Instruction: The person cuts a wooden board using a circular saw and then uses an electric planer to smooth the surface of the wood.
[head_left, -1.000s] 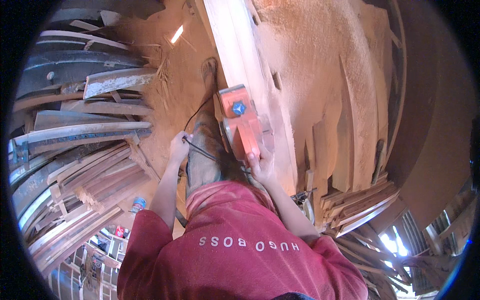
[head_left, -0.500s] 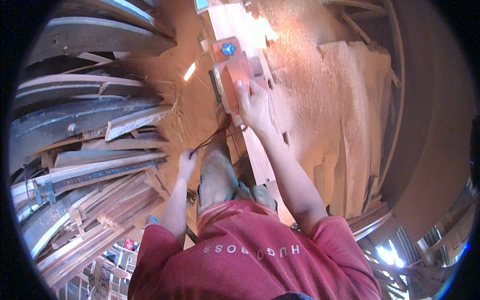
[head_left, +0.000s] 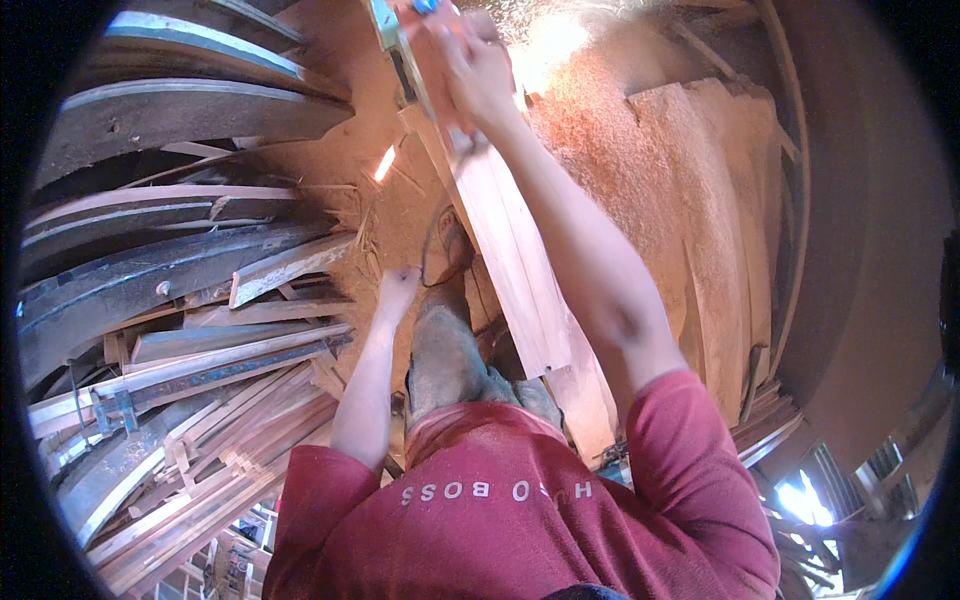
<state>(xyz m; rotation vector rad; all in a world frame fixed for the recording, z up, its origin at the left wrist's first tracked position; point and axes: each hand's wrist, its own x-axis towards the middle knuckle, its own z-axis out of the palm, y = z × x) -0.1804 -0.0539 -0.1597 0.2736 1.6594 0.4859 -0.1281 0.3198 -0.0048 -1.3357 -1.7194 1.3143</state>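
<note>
With my arm stretched far forward, my right hand grips the handle of an orange-red electric planer with a blue knob at its front. The planer rests on the far part of a long, pale wooden board, whose near end lies by my right thigh. To the left of the board, beside my knee, my left hand is closed around the planer's dark power cord. The cord loops from this fist toward the board; the rest of it is hard to make out.
Curved timbers and stacked thin boards crowd the left side. On the right, wide planks lie under wood shavings. A bright patch of sunlight falls near the planer. Sawdust covers the ground.
My right hand has pushed the planer forward along the board, away from me, uncovering more of its surface. The left hand has moved slightly up and to the right with the cord.
</note>
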